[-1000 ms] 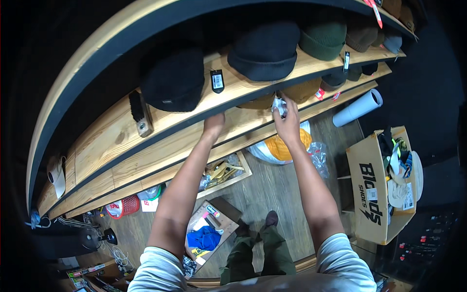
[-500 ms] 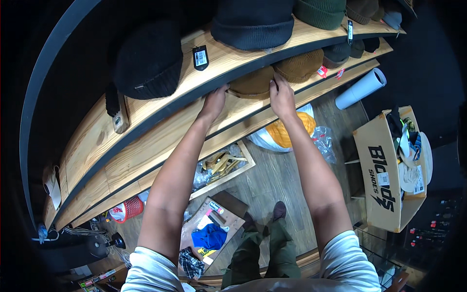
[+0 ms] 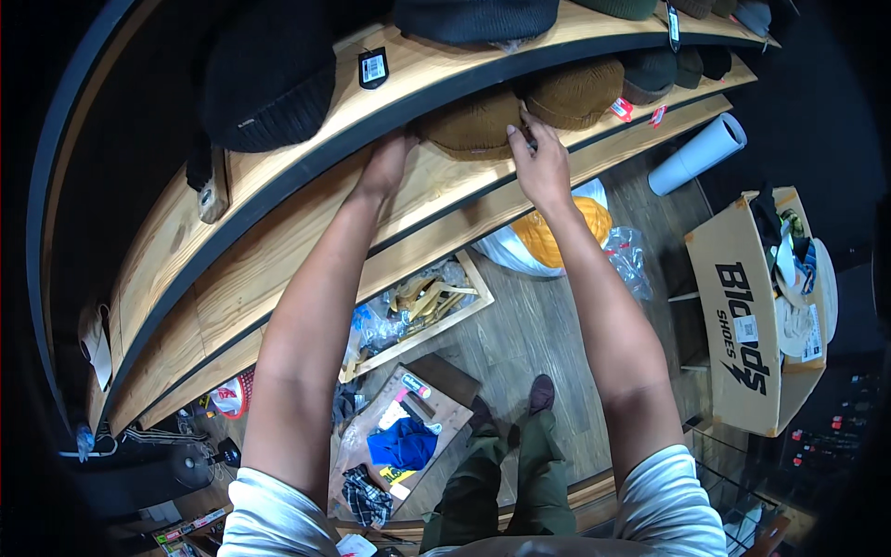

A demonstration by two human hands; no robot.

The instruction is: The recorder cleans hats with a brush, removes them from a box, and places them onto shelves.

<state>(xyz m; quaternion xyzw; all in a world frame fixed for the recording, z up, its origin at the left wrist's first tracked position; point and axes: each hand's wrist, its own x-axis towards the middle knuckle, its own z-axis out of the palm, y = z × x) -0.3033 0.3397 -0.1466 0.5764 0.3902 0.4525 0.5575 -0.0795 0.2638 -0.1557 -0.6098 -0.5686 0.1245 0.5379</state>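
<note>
A brown knit beanie (image 3: pixel 473 123) with a folded brim rests on the lower wooden shelf, between my two hands. My left hand (image 3: pixel 392 160) is at its left side; the fingers go in under the dark edge of the upper shelf and are mostly hidden. At the beanie's right side is my right hand (image 3: pixel 542 165), with thumb and forefinger apart and their tips against or very near the knit. I see no fold of cloth pinched between them. Just right of that hand sits a second brown beanie (image 3: pixel 577 93).
Above, the upper shelf (image 3: pixel 269 200) bears a black beanie (image 3: pixel 269 88) and several others. Red tags (image 3: pixel 621 110) hang by the lower row. Below are a crate of hangers (image 3: pixel 418 311), a yellow-and-white bundle (image 3: pixel 561 232), a cardboard box (image 3: pixel 729 343) and a white roll (image 3: pixel 696 156).
The beanie now looks fuller and shows more of its crown. My left hand has moved left and further under the upper shelf; my right thumb and forefinger have spread. The view has shifted slightly.
</note>
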